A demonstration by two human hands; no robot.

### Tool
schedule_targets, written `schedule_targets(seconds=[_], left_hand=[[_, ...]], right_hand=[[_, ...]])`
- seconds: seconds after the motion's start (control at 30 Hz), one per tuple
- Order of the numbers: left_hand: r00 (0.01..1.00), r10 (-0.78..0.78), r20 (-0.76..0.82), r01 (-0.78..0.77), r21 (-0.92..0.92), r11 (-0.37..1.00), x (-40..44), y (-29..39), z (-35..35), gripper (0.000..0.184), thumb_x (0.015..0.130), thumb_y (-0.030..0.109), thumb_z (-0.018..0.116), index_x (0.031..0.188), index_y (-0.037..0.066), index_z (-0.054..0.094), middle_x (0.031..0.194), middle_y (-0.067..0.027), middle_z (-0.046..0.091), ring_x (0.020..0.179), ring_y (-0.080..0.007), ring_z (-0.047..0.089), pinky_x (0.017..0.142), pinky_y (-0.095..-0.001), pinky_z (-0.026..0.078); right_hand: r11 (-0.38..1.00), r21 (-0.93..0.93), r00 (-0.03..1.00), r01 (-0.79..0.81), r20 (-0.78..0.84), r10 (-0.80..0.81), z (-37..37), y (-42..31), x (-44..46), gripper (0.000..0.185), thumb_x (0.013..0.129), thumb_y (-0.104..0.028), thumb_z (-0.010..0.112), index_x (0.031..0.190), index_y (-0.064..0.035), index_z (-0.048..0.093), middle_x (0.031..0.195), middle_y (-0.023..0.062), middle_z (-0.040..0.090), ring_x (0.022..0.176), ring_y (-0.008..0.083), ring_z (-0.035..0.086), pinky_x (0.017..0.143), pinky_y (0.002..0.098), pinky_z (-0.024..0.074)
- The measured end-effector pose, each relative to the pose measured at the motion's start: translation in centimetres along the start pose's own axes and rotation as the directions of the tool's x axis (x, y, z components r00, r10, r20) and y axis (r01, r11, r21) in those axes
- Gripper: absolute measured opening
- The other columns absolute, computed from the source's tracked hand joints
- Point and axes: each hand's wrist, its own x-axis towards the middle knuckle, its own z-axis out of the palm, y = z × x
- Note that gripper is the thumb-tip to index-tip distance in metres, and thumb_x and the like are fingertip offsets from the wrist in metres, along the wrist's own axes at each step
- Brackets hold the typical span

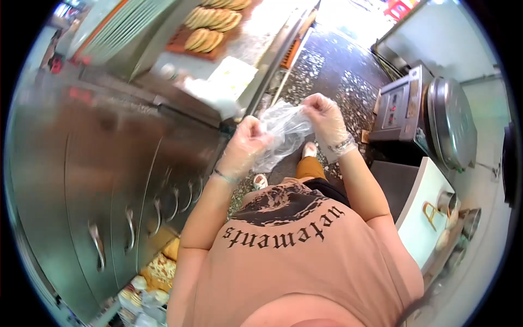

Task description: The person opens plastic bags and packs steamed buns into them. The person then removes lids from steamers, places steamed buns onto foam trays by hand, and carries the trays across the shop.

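Between my two hands stretches a clear, crumpled plastic bag (284, 131), hanging in front of my shirt above the floor. My left hand (246, 143), in a thin transparent glove, pinches the bag's left side. Gloved the same way, my right hand (326, 119) grips its upper right edge, with a bracelet showing at the wrist. The bag looks limp, and I make out nothing inside it. Fingertips of both hands are partly hidden by the plastic.
Flat round breads (213, 20) lie in rows on a brown board on the left counter, near a white paper (233, 76). Steel cabinets (109, 180) with handles stand below. At right are a round-lidded electric cooker (419, 117) and a white drawer front (422, 210). Speckled floor (340, 71) runs between.
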Motion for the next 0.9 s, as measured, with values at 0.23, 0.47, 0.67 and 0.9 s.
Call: schedule_targets(seconds=[0.23, 0.47, 0.67, 0.9], left_hand=[[0.988, 0.151, -0.04, 0.011, 0.982, 0.19, 23.8, -1.5, 9.7, 0.02, 0.084, 0.018, 0.055, 0.099, 0.005, 0.051, 0.088, -0.0212, 0.06, 0.087, -0.0387, 0.058, 0.076, -0.0467, 0.045], [0.887, -0.387, 0.251, -0.285, 0.958, -0.031, 49.7, -6.4, 26.9, 0.025, 0.086, 0.024, 0.05, 0.093, 0.002, 0.06, 0.094, -0.0219, 0.063, 0.089, -0.0379, 0.061, 0.078, -0.048, 0.048], [0.928, -0.344, 0.145, -0.226, 0.952, -0.207, 69.6, 0.1, 34.0, 0.025, 0.085, 0.028, 0.053, 0.085, 0.004, 0.059, 0.091, -0.0203, 0.063, 0.087, -0.0361, 0.062, 0.076, -0.0464, 0.048], [0.964, 0.045, 0.262, -0.258, 0.963, -0.079, 102.9, 0.9, 33.3, 0.014, 0.078, 0.013, 0.051, 0.084, 0.004, 0.06, 0.083, -0.0203, 0.062, 0.082, -0.0388, 0.06, 0.072, -0.046, 0.048]], right_hand=[[0.872, -0.483, 0.994, -0.081, 0.029, 0.108, -19.2, -0.3, 11.8, 0.026, 0.081, -0.021, 0.067, 0.098, -0.0018, 0.06, 0.09, 0.0096, 0.063, 0.083, 0.0199, 0.06, 0.079, 0.0335, 0.0494], [0.491, -0.853, 0.982, 0.177, 0.119, -0.147, -34.2, -0.7, 26.8, 0.086, 0.075, -0.033, 0.069, 0.141, -0.0041, 0.024, 0.142, 0.0234, 0.032, 0.128, 0.0366, 0.036, 0.105, 0.0521, 0.0276], [0.595, -0.797, 0.991, 0.11, 0.039, -0.13, -48.5, 0.8, 48.0, 0.012, 0.077, -0.01, 0.057, 0.087, -0.0044, 0.055, 0.086, 0.0167, 0.057, 0.084, 0.036, 0.058, 0.074, 0.0433, 0.0479], [0.589, -0.807, 0.97, -0.031, -0.166, -0.177, -65.4, -1.3, 71.9, 0.016, 0.079, -0.01, 0.048, 0.087, -0.0031, 0.06, 0.081, 0.0195, 0.06, 0.081, 0.0376, 0.059, 0.071, 0.0439, 0.0469]])
